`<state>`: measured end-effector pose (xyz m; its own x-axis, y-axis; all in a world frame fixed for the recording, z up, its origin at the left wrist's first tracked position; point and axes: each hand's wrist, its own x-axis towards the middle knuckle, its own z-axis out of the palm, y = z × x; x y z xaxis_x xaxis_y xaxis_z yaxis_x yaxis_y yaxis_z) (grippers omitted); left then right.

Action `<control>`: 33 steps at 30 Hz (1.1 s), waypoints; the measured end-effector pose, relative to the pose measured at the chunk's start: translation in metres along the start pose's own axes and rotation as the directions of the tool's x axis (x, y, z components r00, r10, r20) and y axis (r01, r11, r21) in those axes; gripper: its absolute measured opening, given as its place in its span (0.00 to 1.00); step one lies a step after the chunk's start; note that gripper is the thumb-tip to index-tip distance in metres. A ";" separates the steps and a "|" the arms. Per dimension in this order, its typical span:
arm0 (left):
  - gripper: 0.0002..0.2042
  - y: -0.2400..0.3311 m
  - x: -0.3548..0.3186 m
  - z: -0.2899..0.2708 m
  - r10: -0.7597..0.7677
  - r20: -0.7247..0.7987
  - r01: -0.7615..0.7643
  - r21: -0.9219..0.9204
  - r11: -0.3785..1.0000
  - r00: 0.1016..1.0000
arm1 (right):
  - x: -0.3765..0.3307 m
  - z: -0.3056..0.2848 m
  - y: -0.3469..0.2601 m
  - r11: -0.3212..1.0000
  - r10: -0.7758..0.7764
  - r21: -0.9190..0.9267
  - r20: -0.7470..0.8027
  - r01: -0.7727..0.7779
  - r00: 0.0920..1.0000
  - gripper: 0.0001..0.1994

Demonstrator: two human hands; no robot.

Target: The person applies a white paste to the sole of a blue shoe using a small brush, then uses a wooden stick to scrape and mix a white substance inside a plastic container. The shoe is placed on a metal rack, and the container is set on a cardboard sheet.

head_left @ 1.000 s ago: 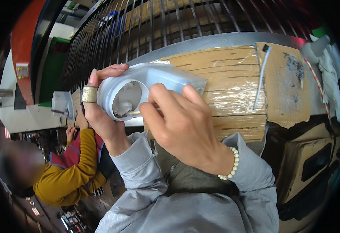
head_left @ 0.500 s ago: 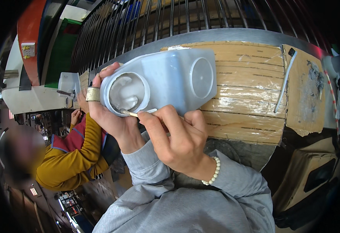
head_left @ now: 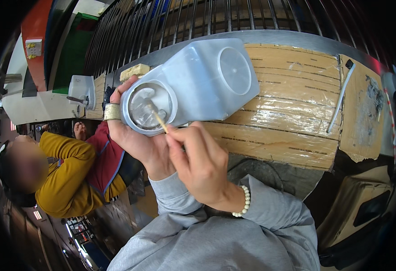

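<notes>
The left hand [head_left: 134,140] grips a pale plastic casing [head_left: 198,81] from below; the right hand [head_left: 202,165], just beneath it, pinches a thin stick [head_left: 158,118] poking into its round opening.

- Flattened brown cardboard [head_left: 292,108], bound with clear tape, covers the table just beyond my right fingers [head_left: 193,140], running off to their right under the pale plastic housing I hold.
- A smaller torn cardboard piece [head_left: 365,117], grey-smudged, lies further right of those fingers, well apart.
- A small pale label plate [head_left: 34,46] sits on the red wall, far up and left of my left fingers [head_left: 121,88].
</notes>
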<state>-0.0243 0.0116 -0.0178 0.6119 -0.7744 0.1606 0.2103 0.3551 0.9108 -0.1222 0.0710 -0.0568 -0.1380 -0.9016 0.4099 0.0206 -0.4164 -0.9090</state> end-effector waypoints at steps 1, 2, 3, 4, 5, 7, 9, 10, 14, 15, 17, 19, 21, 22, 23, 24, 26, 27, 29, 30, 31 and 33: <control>0.18 0.000 0.000 0.000 -0.003 -0.007 0.003 -0.015 1.000 1.000 | 0.000 0.000 0.002 0.999 -0.003 0.049 -0.037 0.005 0.999 0.07; 0.18 -0.001 0.000 0.000 0.002 0.007 -0.002 -0.025 1.000 1.000 | -0.001 -0.001 0.003 0.994 0.020 0.110 -0.052 -0.014 0.998 0.07; 0.18 -0.001 0.000 0.000 -0.001 0.003 0.001 -0.030 1.000 1.000 | -0.002 -0.002 0.005 0.984 0.047 0.175 -0.069 -0.034 0.997 0.06; 0.18 -0.001 0.000 0.000 0.017 0.030 -0.016 -0.013 1.000 0.999 | -0.003 -0.003 0.005 0.977 0.054 0.210 -0.078 -0.036 0.995 0.07; 0.18 -0.001 0.000 0.000 0.027 0.040 -0.028 0.010 1.000 0.999 | -0.004 -0.005 0.004 0.949 0.123 0.296 -0.035 -0.107 0.992 0.06; 0.18 -0.002 -0.001 0.001 0.038 0.062 -0.040 0.029 0.999 0.997 | -0.007 -0.011 0.001 0.878 0.214 0.430 0.042 -0.211 0.976 0.07; 0.19 -0.001 -0.001 0.002 0.040 0.081 -0.042 0.023 0.999 0.996 | -0.007 -0.016 -0.001 0.827 0.237 0.507 0.076 -0.242 0.968 0.08; 0.19 -0.001 -0.001 0.002 0.040 0.087 -0.043 0.032 0.999 0.995 | -0.006 -0.019 -0.002 0.811 0.233 0.534 0.081 -0.240 0.969 0.09; 0.19 -0.001 -0.003 0.005 0.068 0.124 -0.077 0.071 0.994 0.990 | 0.001 -0.028 -0.005 0.908 0.202 0.370 0.024 -0.196 0.979 0.08; 0.19 -0.001 -0.003 0.005 0.086 0.148 -0.099 0.079 0.992 0.985 | 0.003 -0.029 -0.004 0.949 0.142 0.284 -0.001 -0.136 0.990 0.08; 0.19 -0.002 -0.003 0.006 0.065 0.149 -0.073 0.051 0.996 0.987 | 0.006 -0.031 -0.006 0.986 0.065 0.155 -0.005 -0.064 0.998 0.07; 0.19 -0.002 -0.002 0.006 0.052 0.154 -0.057 0.031 0.998 0.987 | 0.007 -0.033 -0.009 0.996 0.050 0.074 0.042 -0.053 0.998 0.08; 0.19 -0.002 -0.002 0.005 0.044 0.150 -0.048 0.022 0.999 0.988 | 0.005 -0.036 -0.013 0.996 0.080 0.044 0.068 -0.083 0.994 0.09; 0.20 -0.002 -0.001 0.005 0.061 0.143 -0.069 0.051 0.996 0.988 | 0.004 -0.038 -0.013 0.995 0.092 0.026 0.102 -0.095 0.991 0.09; 0.20 -0.002 0.000 0.005 0.078 0.137 -0.089 0.081 0.993 0.988 | 0.004 -0.040 -0.013 0.997 0.075 -0.038 0.097 -0.072 0.992 0.10; 0.20 -0.002 0.001 0.005 0.094 0.130 -0.108 0.112 0.988 0.987 | 0.004 -0.043 -0.012 0.994 0.048 -0.105 0.107 -0.036 0.993 0.10; 0.20 -0.003 0.002 0.003 0.071 0.127 -0.082 0.088 0.993 0.989 | 0.005 -0.047 -0.012 0.994 0.097 -0.057 0.146 -0.090 0.984 0.11; 0.20 -0.003 0.003 0.002 0.065 0.128 -0.075 0.080 0.994 0.990 | 0.005 -0.050 -0.014 0.982 0.168 0.056 0.182 -0.181 0.969 0.11; 0.20 -0.003 0.005 0.002 0.036 0.119 -0.040 0.033 0.999 0.992 | 0.008 -0.051 -0.018 0.972 0.182 0.118 0.167 -0.203 0.969 0.10; 0.20 -0.004 0.006 0.001 0.022 0.122 -0.023 0.010 1.000 0.992 | 0.012 -0.050 -0.020 0.988 0.129 0.066 0.112 -0.137 0.985 0.09; 0.20 -0.003 0.006 0.001 0.027 0.111 -0.031 0.035 0.999 0.993 | 0.015 -0.050 -0.022 0.997 0.064 0.028 0.062 -0.066 0.996 0.09; 0.20 -0.002 0.007 0.002 0.030 0.087 -0.037 0.075 0.996 0.996 | 0.026 -0.056 -0.019 0.977 -0.035 -0.206 0.095 0.054 0.995 0.09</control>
<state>-0.0225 0.0044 -0.0179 0.5495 -0.8059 0.2202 0.1297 0.3427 0.9305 -0.1821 0.0618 -0.0331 -0.0441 -0.8934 0.4471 -0.1913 -0.4317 -0.8815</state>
